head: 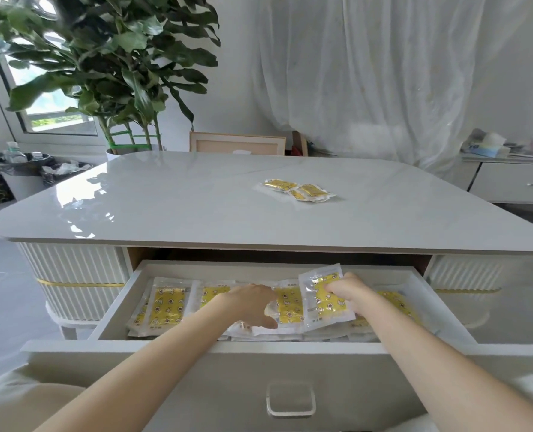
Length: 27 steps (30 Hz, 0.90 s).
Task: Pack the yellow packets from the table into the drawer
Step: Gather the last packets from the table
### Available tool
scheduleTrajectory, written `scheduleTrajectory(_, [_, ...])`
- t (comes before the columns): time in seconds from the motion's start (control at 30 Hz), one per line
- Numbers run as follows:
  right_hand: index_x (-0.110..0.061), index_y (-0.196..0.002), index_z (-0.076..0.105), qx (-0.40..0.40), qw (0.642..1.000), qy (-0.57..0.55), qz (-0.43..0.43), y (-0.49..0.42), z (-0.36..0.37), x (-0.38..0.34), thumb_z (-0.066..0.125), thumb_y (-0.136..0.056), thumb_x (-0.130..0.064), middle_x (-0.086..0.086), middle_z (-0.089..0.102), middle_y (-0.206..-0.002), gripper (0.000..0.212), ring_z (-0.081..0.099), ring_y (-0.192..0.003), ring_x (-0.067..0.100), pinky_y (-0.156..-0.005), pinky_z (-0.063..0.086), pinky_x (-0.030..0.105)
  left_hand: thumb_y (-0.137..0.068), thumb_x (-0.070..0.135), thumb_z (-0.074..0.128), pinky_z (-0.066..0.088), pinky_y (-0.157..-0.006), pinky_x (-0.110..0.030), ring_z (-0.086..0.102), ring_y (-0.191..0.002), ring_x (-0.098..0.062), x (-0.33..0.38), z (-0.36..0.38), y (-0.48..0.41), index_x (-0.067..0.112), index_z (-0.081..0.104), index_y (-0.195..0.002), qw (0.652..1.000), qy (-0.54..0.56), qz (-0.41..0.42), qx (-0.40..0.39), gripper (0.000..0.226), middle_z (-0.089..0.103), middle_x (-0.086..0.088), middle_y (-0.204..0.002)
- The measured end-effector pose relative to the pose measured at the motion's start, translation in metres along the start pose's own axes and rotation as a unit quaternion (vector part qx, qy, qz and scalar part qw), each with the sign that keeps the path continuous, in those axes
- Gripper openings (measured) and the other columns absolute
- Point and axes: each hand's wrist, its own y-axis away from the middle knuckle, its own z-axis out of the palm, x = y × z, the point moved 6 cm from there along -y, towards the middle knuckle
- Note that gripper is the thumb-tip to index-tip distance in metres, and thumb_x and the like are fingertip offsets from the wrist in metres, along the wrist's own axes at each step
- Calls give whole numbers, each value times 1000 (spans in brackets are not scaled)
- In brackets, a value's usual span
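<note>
The right hand (348, 293) pinches one yellow packet (321, 302) by its edge, a flat rectangular sachet of crinkly clear plastic with a yellow printed panel, tilted up over the drawer (118, 302). The left hand (248, 302) lies spread, fingers relaxed, on the flat packets (165, 305) already inside; at least four show face-up in a row, with more layered beneath. The drawer is a smooth white box, pulled open, with one rounded loop handle (291, 400) on its front. Above, the glossy, round-cornered stone-look tabletop (181, 207) carries three small yellow sachets (299, 190), touching in a cluster. Behind stand a leafy plant (109, 57) and a sheer white curtain (368, 73).
</note>
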Motion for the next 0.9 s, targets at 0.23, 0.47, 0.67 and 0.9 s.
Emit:
scheduleTrajectory(0.23, [-3, -105, 52, 30, 999, 33, 1, -7, -51, 17, 63, -88, -17, 8, 57, -95, 25, 55, -93, 23, -74, 44, 29, -94, 38, 51, 16, -119, -43, 9, -147, -20, 14, 0, -9, 26, 23, -150, 999, -5, 21, -27, 63, 15, 2, -159])
scheduleTrajectory(0.47, [-1, -119, 53, 32, 994, 101, -17, -1, -49, 25, 81, -75, -21, 8, 63, -113, 56, 65, -100, 24, -83, 54, 31, -97, 34, 47, 20, -117, -38, 16, -146, -23, 35, 3, -18, 25, 12, -153, 996, -52, 26, -60, 67, 2, 0, -160])
scheduleTrajectory(0.67, [-23, -132, 54, -29, 959, 236, -155, 14, -32, 7, 87, -65, -15, 2, 49, -141, 74, 50, -126, 23, -101, 45, 36, -95, 41, 50, 20, -118, -40, 15, -146, -24, 42, 4, -27, 23, 6, -153, 996, -63, 26, -62, 76, -4, -2, -160])
scheduleTrajectory(0.9, [-23, -143, 44, -116, 918, 338, -172, 18, -14, 14, 82, -72, -11, 2, 41, -148, 81, 39, -137, 22, -112, 33, 40, -91, 46, 55, 18, -118, -44, 9, -147, -25, 40, 8, -33, 25, 5, -153, 997, -64, 22, -48, 82, -5, -1, -160])
